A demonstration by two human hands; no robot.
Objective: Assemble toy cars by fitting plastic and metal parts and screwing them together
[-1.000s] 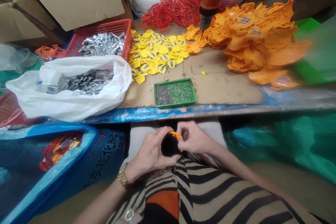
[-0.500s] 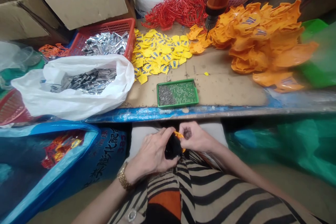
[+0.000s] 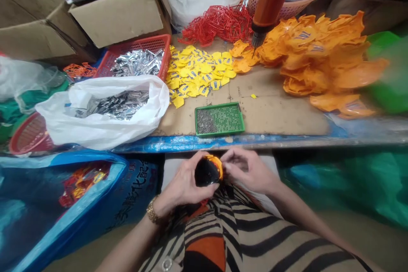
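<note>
Over my lap, my left hand (image 3: 186, 180) curls its thumb and fingers around a rounded black plastic part (image 3: 205, 173). Along that part's right side runs an orange plastic piece (image 3: 218, 163). The fingers of my right hand (image 3: 247, 170) are bent and drawn together against the orange rim; what they pinch, if anything, is hidden. Just beyond my hands, on the bench, lies a green tray (image 3: 227, 120) with small metal bits heaped at its left end. A red-orange power screwdriver (image 3: 270, 0) hangs bit-down above the bench.
Orange pieces (image 3: 318, 55) are piled at the right, yellow pieces (image 3: 197, 72) in the middle, red frames (image 3: 216, 25) behind. At left are a white bag (image 3: 140, 123) and a red basket (image 3: 167, 55) with metal strips. A blue sack (image 3: 89, 221) stands below the bench edge (image 3: 255, 139).
The black part has turned so more of its dark hollow faces up. My right hand has shifted slightly right, its fingers a little looser. The whole view has moved slightly.
</note>
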